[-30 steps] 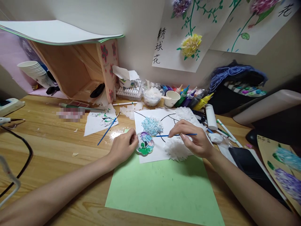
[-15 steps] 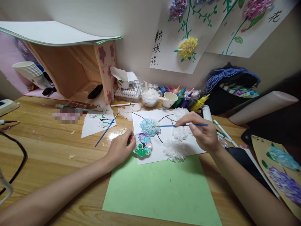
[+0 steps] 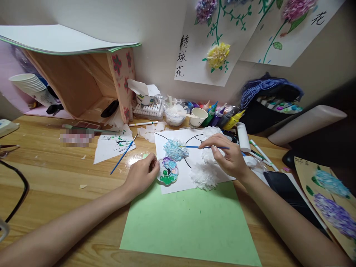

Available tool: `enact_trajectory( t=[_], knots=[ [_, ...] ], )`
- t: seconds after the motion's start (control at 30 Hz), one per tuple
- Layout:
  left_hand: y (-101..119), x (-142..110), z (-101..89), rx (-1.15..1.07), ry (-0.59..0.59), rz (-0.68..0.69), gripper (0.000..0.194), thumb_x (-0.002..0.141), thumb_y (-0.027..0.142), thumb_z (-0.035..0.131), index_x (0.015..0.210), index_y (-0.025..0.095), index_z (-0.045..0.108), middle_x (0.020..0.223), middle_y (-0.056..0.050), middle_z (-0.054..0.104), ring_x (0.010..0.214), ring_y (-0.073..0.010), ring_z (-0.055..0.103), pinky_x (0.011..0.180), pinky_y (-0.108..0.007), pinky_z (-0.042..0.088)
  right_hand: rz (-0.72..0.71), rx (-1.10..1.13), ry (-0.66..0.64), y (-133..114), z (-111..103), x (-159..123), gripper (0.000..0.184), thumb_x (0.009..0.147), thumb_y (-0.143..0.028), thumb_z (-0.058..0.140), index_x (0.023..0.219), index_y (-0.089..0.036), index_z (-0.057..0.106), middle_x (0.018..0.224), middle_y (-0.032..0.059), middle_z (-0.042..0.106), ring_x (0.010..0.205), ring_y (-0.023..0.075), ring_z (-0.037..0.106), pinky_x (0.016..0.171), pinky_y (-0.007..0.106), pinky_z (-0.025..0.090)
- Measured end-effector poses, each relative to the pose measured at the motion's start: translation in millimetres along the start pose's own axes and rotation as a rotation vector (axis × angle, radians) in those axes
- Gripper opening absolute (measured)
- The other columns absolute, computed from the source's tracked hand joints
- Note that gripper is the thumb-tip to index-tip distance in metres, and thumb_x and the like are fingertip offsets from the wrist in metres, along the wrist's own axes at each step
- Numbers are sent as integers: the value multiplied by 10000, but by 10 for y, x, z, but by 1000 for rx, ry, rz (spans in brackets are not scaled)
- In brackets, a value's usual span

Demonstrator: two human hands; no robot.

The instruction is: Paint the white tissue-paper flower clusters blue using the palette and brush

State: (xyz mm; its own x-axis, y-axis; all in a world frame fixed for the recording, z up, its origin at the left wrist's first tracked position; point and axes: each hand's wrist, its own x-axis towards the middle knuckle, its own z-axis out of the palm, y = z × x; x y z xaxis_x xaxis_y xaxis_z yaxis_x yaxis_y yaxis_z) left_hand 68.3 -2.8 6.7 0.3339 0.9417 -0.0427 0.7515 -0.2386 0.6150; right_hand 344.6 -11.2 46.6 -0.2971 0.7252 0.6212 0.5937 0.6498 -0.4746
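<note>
My right hand (image 3: pixel 226 152) is closed around a thin blue paintbrush (image 3: pixel 207 147), whose tip touches a light-blue paper flower (image 3: pixel 175 149). That flower sits on a white sheet (image 3: pixel 175 183) with black drawn branches. White paper flowers (image 3: pixel 205 175) lie on the same sheet, partly under my right hand. With its fingers curled, my left hand (image 3: pixel 143 172) holds the edge of a small flower-shaped paint palette (image 3: pixel 168 180), which carries green, purple, blue and black paint. Beneath the sheet lies a large green paper (image 3: pixel 183 226).
Left of the palette rests a second blue paintbrush (image 3: pixel 124 155) by a paint-smeared scrap (image 3: pixel 112 148). Behind the sheet stand a paper cup (image 3: pixel 198 118), a bowl of paper scraps (image 3: pixel 175 115) and several paint bottles (image 3: pixel 233 119). An orange box (image 3: pixel 80 85) stands at the back left.
The paintbrush has moved left across the blue flower, its tip now further into the petals. My left hand stays at the palette. The whole view has shifted slightly.
</note>
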Motion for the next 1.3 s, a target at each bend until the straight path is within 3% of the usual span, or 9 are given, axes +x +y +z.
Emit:
enact_trajectory(
  t=[0.47,0.87,1.03,1.3],
  knots=[
    [-4,-6,-8,-10,-10,-1,212,913,353,418,748,223,444,692,15,594,631,-165,522,597,-283,300,28,31,-77,-3,-28,-4,241,927,-199,442,904,-231,680,844,33,713,830,191,618,764,349,485],
    [-12,2,-2,-21,-10,-2,216,910,360,420,748,220,443,692,18,583,634,-162,510,602,-285,294,66,81,-21,-9,-37,-6,257,944,-238,433,897,-232,686,836,31,706,817,190,612,748,337,475],
    [-21,-2,5,-26,-10,0,214,906,361,422,745,221,436,691,17,579,639,-164,511,604,-286,295,43,71,-76,-3,-16,-15,249,934,-198,437,920,-231,683,861,29,708,848,184,613,780,331,472],
    [-21,11,10,-26,-11,-3,219,907,367,417,746,221,444,692,14,584,636,-166,514,602,-281,288,39,89,-60,4,-6,-16,250,934,-194,439,919,-236,685,855,26,709,840,181,610,772,331,477]
  ],
)
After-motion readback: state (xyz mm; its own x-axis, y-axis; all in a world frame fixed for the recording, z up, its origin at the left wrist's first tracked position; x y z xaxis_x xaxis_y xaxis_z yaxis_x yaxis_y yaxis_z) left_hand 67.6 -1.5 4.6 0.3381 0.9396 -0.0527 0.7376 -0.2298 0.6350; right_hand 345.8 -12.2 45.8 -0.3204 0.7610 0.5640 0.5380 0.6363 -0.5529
